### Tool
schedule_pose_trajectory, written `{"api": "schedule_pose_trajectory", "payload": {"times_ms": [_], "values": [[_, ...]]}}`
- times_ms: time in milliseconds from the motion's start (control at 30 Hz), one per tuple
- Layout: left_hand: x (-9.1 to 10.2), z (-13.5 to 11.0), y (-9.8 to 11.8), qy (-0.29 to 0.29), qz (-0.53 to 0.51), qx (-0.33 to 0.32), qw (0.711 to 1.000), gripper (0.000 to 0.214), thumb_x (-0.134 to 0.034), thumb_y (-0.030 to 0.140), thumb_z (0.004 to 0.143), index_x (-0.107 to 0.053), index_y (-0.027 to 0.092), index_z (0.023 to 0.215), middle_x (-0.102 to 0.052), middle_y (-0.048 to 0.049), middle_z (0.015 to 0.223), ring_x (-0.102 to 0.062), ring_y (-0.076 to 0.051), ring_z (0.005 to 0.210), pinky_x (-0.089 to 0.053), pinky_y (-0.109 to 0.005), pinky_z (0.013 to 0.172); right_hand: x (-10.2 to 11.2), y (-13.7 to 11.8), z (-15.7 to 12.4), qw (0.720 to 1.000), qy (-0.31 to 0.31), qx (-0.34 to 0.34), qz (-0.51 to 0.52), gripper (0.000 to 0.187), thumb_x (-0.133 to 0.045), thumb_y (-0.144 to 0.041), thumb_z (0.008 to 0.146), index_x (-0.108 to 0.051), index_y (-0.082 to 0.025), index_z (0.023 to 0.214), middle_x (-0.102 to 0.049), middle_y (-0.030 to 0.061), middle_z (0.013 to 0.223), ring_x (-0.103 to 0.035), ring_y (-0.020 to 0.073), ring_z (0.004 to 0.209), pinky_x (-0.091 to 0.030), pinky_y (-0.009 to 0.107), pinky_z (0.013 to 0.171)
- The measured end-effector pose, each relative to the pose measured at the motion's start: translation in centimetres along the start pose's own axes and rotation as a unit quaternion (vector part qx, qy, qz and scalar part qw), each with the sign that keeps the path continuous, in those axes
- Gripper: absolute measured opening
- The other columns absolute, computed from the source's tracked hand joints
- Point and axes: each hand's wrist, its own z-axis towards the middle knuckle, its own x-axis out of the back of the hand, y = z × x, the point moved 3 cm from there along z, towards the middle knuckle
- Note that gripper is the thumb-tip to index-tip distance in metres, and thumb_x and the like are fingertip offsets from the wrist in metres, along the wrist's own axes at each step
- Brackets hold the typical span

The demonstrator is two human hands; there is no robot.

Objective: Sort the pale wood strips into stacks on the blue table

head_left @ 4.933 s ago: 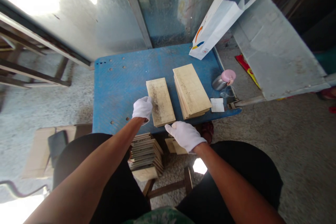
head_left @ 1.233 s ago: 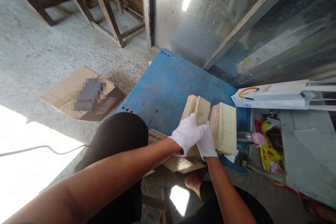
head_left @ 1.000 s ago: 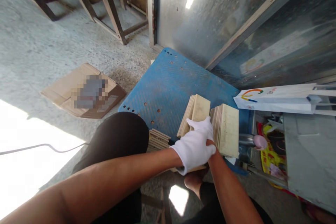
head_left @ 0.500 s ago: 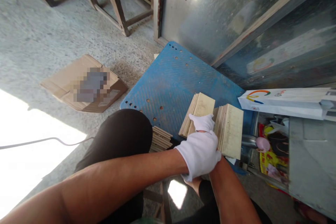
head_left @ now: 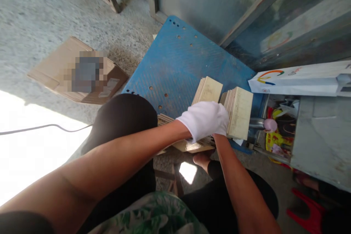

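Note:
My left hand (head_left: 201,119), in a white glove, reaches across from the left with its back toward me. Its bent fingers are mostly hidden. My right hand (head_left: 223,126), also white-gloved, is close against it and largely covered by it. Both are between two stacks of thin, pale rectangular boards leaning on the blue table: the left stack (head_left: 210,89) and the thicker right stack (head_left: 240,113). Below my left hand, more pale boards (head_left: 192,146) show at the near table edge. What either hand grips is hidden.
The blue tabletop (head_left: 164,69) has small holes. A white printed bag (head_left: 296,78) lies at the right, above a drawer with mixed items (head_left: 282,128). A flattened cardboard box (head_left: 55,64) is on the floor at left. My knee (head_left: 128,117) is against the table.
The view has shifted, so the table appears higher. The hands have come closer together, and the right hand's fingers on the left stack are now covered. Boards show below my left hand.

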Motion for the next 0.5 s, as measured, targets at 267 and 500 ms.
{"api": "schedule_pose_trajectory", "payload": {"times_ms": [267,500], "values": [[0.6,0.7,-0.9,0.050,0.018,-0.001,0.999,0.049,-0.045,0.050,0.089,-0.059,0.018,0.124,-0.067,-0.0103,0.113,-0.061,-0.026,0.105,-0.046,-0.035,0.089,-0.6,10.4,-7.5,0.995,-0.004,-0.101,-0.013,0.032,-0.054,-0.043,0.085,-0.072,-0.018,0.093,-0.072,0.0081,0.094,-0.065,0.0229,0.090,-0.045,0.030,0.082],[-0.5,1.4,-0.8,0.032,0.039,-0.001,0.999,0.054,-0.043,0.049,0.090,-0.055,0.017,0.131,-0.066,-0.0124,0.116,-0.060,-0.026,0.105,-0.045,-0.035,0.088,-3.2,12.5,-9.8,0.975,-0.109,-0.065,-0.183,0.027,-0.053,-0.039,0.089,-0.071,-0.025,0.104,-0.066,0.0069,0.105,-0.062,0.0223,0.097,-0.045,0.030,0.084]]}}
